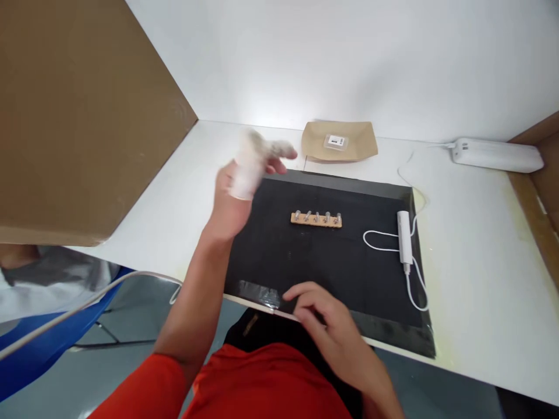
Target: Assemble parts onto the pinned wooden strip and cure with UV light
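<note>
My left hand [248, 169] is raised above the far left part of the black mat [271, 250], smeared by motion. A blurred white thing [247, 174] covers much of this hand; I cannot tell whether it is held or worn. The fingers point right, towards the paper tray. My right hand [325, 320] hovers at the mat's front edge, index finger stretched out and thumb apart, with nothing visible in it. Between the hands and the tray, a narrow wooden strip [311, 222] lies on the mat, bearing a row of several small clear caps or tubes.
A brown paper tray [310, 145] with a small clear labelled box [336, 142] stands at the back. On the right lie a slim white device [404, 238] with looped cable and a larger white bar [498, 155]. Cardboard [87, 116] rises at left; another person's sleeve [61, 282] shows below.
</note>
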